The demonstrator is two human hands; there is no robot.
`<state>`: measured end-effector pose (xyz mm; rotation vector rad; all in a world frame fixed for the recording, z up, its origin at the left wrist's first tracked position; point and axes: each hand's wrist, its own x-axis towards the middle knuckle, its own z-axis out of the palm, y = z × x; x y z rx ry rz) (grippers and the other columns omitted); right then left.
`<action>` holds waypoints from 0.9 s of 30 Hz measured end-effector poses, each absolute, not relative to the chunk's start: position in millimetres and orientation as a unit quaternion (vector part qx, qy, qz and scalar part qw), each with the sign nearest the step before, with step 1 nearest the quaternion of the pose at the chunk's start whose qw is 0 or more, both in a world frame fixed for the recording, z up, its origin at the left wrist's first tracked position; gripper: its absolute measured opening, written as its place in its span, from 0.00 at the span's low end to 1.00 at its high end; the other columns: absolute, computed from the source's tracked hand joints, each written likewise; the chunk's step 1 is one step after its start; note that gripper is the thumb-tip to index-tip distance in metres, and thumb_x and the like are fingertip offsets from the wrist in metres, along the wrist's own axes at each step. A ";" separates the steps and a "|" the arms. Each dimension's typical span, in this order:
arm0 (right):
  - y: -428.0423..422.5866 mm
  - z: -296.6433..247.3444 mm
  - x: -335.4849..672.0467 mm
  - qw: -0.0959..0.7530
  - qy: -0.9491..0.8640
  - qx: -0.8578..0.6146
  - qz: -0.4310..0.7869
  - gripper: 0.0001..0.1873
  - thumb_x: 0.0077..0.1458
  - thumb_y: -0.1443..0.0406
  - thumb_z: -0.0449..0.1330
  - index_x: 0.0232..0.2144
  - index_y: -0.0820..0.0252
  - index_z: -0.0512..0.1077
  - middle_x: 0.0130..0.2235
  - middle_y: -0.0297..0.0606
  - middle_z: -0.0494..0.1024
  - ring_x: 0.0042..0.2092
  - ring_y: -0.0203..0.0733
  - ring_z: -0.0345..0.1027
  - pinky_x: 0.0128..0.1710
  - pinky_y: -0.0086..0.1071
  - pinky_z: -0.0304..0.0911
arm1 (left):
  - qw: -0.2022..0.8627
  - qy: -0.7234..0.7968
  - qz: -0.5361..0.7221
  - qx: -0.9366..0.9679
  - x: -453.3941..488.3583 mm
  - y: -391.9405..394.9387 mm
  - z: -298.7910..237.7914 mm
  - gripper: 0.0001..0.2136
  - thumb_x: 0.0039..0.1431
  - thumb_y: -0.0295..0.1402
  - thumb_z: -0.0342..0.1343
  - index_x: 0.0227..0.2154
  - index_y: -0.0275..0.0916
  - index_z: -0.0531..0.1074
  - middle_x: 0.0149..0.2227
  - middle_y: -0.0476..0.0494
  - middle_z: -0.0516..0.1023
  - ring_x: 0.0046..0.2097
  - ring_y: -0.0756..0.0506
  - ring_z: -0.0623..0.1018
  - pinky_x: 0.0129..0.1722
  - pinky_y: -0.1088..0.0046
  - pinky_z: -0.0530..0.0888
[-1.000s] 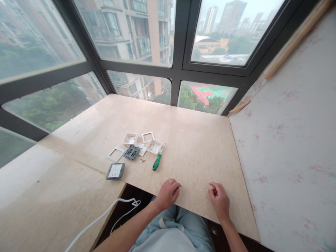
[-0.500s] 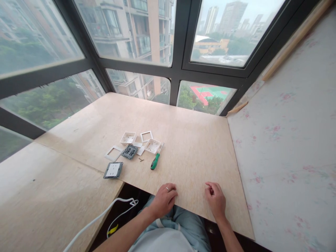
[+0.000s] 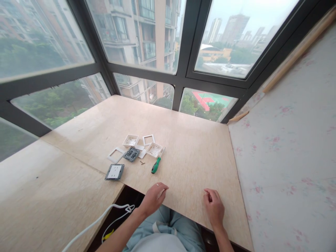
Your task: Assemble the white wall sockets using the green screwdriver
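My left hand (image 3: 155, 197) is over the table's front edge, empty, its fingers loosely bent with the thumb apart. Farther right, my right hand (image 3: 214, 206) rests on the tabletop with its fingers curled in, and nothing shows in it. Nearest to my left hand lies a screwdriver (image 3: 155, 166) with a green handle, its shaft against a white mounting box (image 3: 154, 149). Two small screws (image 3: 142, 162) lie left of it. One socket module (image 3: 114, 172) shows its white face; another socket module (image 3: 131, 154) shows its dark back.
Behind are a second white box (image 3: 130, 140), a square cover frame (image 3: 148, 140) and a larger frame (image 3: 115, 155). White plates (image 3: 142, 153) lie between them. A white cable (image 3: 102, 214) hangs by the gap at the front edge. Windows and a papered wall (image 3: 283, 168) border the table (image 3: 194, 150).
My left hand has moved left, toward the socket parts. My right hand stays nearly in place. The view has shifted slightly; the parts on the table lie as before.
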<state>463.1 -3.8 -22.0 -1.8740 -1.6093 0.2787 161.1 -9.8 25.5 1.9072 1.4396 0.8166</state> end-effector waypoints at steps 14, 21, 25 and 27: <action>-2.5 -27.0 467.7 0.342 -0.610 -0.707 0.103 0.16 0.54 0.60 0.50 0.31 0.60 0.76 0.34 0.43 0.79 0.31 0.43 0.72 0.31 0.32 0.64 | 0.033 0.745 0.339 0.573 139.3 88.4 33.0 0.31 0.53 0.34 0.59 0.59 0.31 0.58 0.57 0.26 0.68 0.63 0.29 0.64 0.59 0.47 0.65; -2.2 -23.6 468.9 0.355 -0.589 -0.717 0.114 0.15 0.53 0.60 0.51 0.30 0.60 0.76 0.34 0.43 0.79 0.31 0.43 0.72 0.31 0.33 0.65 | 0.089 0.810 0.250 0.523 130.3 122.9 29.4 0.49 0.45 0.41 0.67 0.64 0.30 0.46 0.62 0.22 0.62 0.67 0.26 0.54 0.60 0.44 0.60; -2.6 -23.3 470.8 0.367 -0.570 -0.724 0.129 0.15 0.52 0.60 0.52 0.30 0.60 0.76 0.34 0.43 0.78 0.31 0.43 0.72 0.32 0.34 0.66 | 0.089 0.829 0.257 0.488 132.2 127.8 25.9 0.44 0.48 0.40 0.64 0.64 0.32 0.49 0.60 0.24 0.66 0.64 0.27 0.61 0.58 0.47 0.63; -3.0 -24.1 471.6 0.372 -0.557 -0.730 0.134 0.14 0.51 0.60 0.52 0.30 0.60 0.75 0.34 0.43 0.78 0.31 0.44 0.72 0.33 0.34 0.66 | 0.086 0.833 0.265 0.478 132.5 127.8 23.4 0.43 0.49 0.40 0.64 0.64 0.31 0.49 0.59 0.25 0.66 0.63 0.27 0.62 0.57 0.47 0.64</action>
